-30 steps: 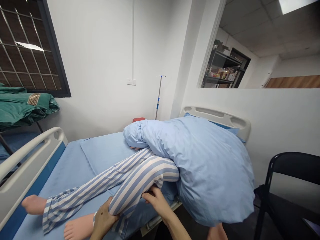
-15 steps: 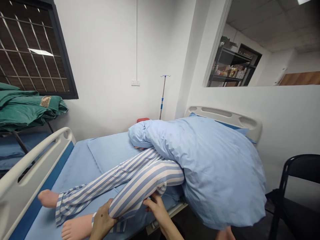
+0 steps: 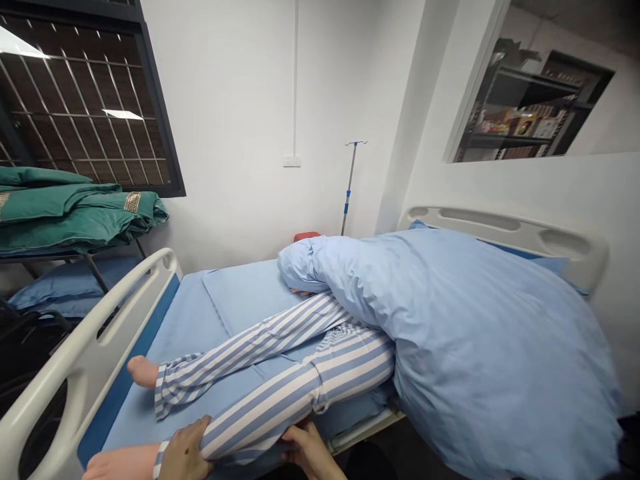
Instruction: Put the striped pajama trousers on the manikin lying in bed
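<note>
A manikin in blue-and-white striped pyjama trousers (image 3: pixel 280 360) lies on a hospital bed (image 3: pixel 200 320), its upper body hidden under a light blue quilt (image 3: pixel 450 333). My left hand (image 3: pixel 185 457) is closed round the near leg's ankle, just above the bare foot (image 3: pixel 123 463). My right hand (image 3: pixel 307 450) grips the underside of the same leg below the knee, fingers curled under the fabric. The far leg stretches toward the footboard, its foot (image 3: pixel 143 371) bare.
A white footboard rail (image 3: pixel 95 333) stands at the left, a white headboard (image 3: pixel 505 227) at the right. Folded green blankets (image 3: pixel 75 213) lie on a rack by a barred window. An IV pole (image 3: pixel 349 187) stands against the wall. Shelves (image 3: pixel 525 120) show through an opening.
The near leg has gone from bent to nearly straight and lower on the mattress. Both my hands slid with it toward the foot end. My view swung left; the black chair left the frame.
</note>
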`<state>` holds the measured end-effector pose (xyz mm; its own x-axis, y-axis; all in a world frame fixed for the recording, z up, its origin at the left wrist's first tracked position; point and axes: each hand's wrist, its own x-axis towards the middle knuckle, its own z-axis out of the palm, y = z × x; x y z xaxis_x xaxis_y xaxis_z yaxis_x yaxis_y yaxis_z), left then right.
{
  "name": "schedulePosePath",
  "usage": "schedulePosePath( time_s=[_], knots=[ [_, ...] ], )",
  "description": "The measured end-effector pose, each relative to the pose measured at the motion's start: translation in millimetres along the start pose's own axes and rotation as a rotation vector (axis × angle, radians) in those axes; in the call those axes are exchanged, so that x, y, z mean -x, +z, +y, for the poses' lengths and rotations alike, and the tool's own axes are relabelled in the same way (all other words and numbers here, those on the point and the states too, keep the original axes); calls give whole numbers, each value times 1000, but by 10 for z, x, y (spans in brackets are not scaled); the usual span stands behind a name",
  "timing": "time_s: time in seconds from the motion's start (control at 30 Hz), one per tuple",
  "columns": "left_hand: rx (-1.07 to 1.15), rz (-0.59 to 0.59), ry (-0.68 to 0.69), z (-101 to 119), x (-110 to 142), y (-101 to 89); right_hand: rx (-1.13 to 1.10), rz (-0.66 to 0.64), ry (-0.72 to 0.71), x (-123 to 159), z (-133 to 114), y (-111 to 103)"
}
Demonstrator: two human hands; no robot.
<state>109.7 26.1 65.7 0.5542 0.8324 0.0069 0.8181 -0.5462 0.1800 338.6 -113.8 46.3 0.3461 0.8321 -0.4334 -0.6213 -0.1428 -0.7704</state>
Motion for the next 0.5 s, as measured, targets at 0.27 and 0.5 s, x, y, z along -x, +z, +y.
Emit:
schedulePosePath(
  time_s=[0.27,0.5],
  knots=[
    [-100,-144,-26,-163,136,67,-95,-57,123,-88,352,-67],
    [-139,-203,-10,-354,106,158,-234,-142,109,-92,401,-31]
  ],
)
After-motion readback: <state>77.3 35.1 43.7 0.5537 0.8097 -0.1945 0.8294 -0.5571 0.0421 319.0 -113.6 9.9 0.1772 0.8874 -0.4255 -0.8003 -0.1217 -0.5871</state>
